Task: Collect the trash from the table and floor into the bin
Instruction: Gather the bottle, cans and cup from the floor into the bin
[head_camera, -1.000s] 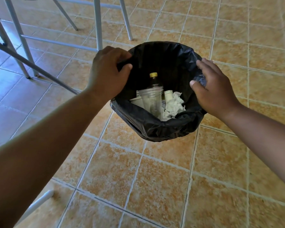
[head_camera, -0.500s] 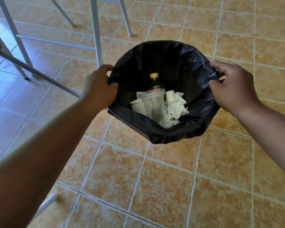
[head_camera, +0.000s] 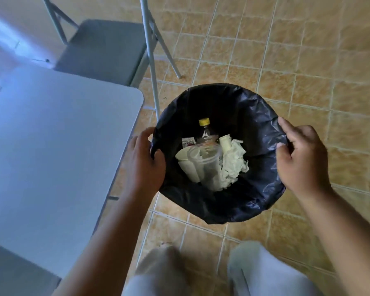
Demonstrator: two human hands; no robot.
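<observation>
The bin, lined with a black plastic bag, is held between my hands above the tiled floor. My left hand grips its left rim. Gripping the right rim is my right hand, thumb pressed on the bag's edge. Inside lie a bottle with a yellow cap, a clear plastic cup, a white paper cup and crumpled white tissue.
A white table fills the left side, its rounded corner close to the bin. A grey folding chair stands behind it, one metal leg just beyond the bin. Orange floor tiles spread to the right. My legs show at the bottom.
Both hands slid outward to the rim's sides and the bin has come up off the floor. My view has risen, so the tabletop and chair seat now show.
</observation>
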